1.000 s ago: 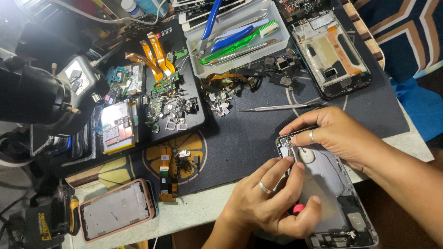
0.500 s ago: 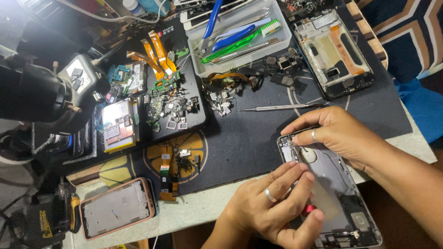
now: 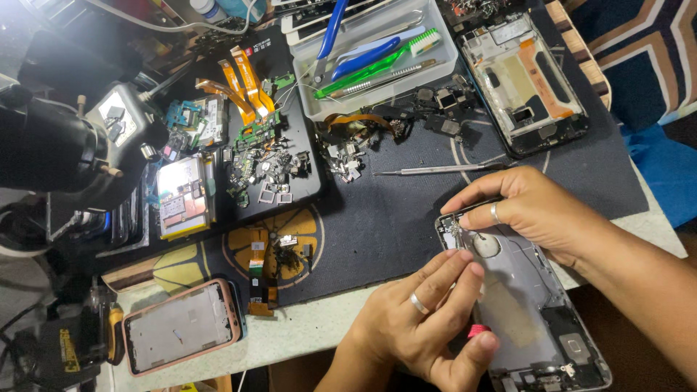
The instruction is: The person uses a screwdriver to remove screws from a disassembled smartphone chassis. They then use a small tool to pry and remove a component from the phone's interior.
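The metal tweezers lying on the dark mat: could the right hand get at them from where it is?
Probably yes. The tweezers lie bare on the dark mat just beyond the right hand, nothing between them; but that hand is resting on the opened phone shell.

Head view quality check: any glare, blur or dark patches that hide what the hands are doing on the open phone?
Head view: the hands and the grey open phone housing are sharp and evenly lit; mild sheen on the housing. The left hand covers most of the red-tipped tool, and the right hand shadows the housing's top corner. The black microscope body at far left is dark and soft.
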